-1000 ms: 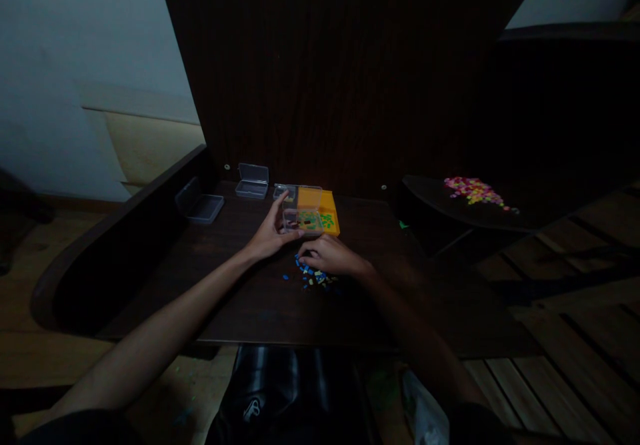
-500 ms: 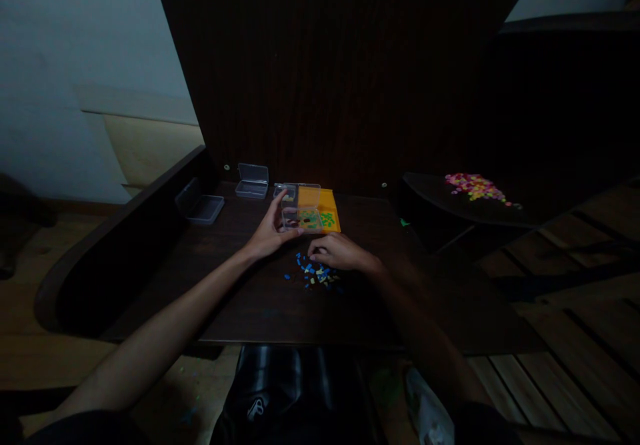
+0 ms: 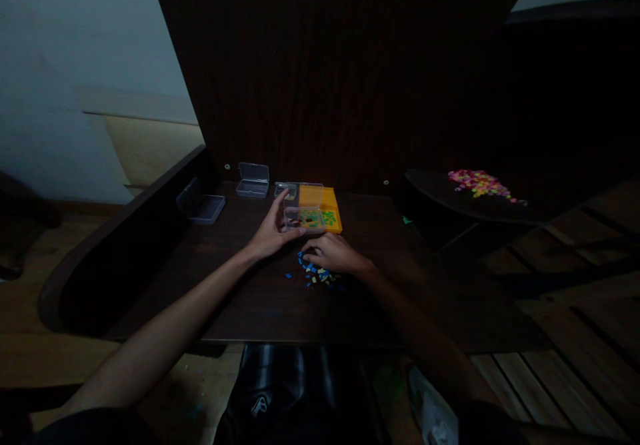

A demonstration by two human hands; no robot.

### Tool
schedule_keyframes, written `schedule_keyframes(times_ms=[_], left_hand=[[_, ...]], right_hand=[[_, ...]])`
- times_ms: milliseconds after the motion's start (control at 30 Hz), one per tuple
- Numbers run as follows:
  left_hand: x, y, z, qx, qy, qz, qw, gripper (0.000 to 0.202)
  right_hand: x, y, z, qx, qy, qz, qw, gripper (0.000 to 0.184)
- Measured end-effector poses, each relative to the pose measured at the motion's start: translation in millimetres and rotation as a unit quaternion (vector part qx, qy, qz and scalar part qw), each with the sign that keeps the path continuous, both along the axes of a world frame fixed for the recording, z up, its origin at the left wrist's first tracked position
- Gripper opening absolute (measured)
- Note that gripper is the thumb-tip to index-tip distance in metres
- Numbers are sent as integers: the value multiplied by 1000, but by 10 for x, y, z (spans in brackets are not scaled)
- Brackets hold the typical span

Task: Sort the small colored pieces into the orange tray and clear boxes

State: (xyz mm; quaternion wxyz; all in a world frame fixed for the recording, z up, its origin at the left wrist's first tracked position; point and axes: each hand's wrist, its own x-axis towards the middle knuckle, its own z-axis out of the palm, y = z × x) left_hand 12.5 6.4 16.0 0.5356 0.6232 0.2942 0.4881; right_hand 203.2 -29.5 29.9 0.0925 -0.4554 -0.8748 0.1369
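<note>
My left hand (image 3: 271, 234) rests on the dark table (image 3: 250, 298), fingers and thumb set around the left side of a small clear plastic box (image 3: 303, 210) that holds a few coloured bits. My right hand (image 3: 333, 254) lies curled, fingertips down, on a heap of small blue, yellow and white pieces (image 3: 315, 275) just in front of that box. What the fingertips pinch is too small to make out. An orange tray (image 3: 330, 213) with green pieces sits behind the clear box.
Two more clear boxes, one open (image 3: 201, 206) and one (image 3: 253, 180) near the dark wooden backboard, stand at the table's far left. A pile of pink and yellow pieces (image 3: 479, 183) lies on a dark side surface to the right. Wooden slats run along the right.
My right hand slid slightly back to the left over the heap of pieces. My left hand kept its hold on the clear box.
</note>
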Motion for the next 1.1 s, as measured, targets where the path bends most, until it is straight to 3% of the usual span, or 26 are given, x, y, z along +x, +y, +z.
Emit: schedule_keyframes(times_ms=[467, 633, 767, 867, 967, 1100], left_hand=[[-11, 5, 11, 7, -2, -7, 1000, 104], [-6, -6, 22, -5, -1, -2, 1000, 107], [0, -12, 34, -8, -3, 6, 1000, 107], [2, -14, 44, -15, -1, 1, 1000, 110], [6, -30, 51, -21, 5, -4, 1000, 111], [25, -62, 32, -18, 4, -19, 1000, 106]], right_hand=[[17, 27, -97, 12, 35, 7, 999, 20], [18, 6, -47, -25, 70, 30, 997, 14], [50, -17, 20, -93, 158, 42, 982, 13], [103, -25, 71, -125, 263, 13, 957, 21], [155, -10, 107, -53, 352, -54, 933, 29], [199, 62, 82, 38, 398, -139, 906, 31]])
